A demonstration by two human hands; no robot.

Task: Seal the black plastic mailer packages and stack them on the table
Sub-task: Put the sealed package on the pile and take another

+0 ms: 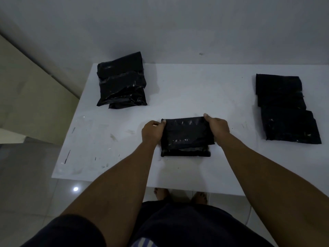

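Observation:
A black plastic mailer (186, 138) lies in the middle of the white table (195, 90), near its front edge. Its top flap is raised and folded toward me. My left hand (153, 131) pinches the flap's left corner, and my right hand (218, 126) grips its right corner. A stack of black mailers (121, 82) sits at the back left of the table. Another pile of black mailers (286, 111) lies spread along the right side.
The table stands against a pale wall (178, 29). Grey tiled floor (26, 184) lies to the left, with a bright light spot on it. My bare feet (179, 195) show under the table's front edge. Smudges and scratch marks cover the tabletop's left part.

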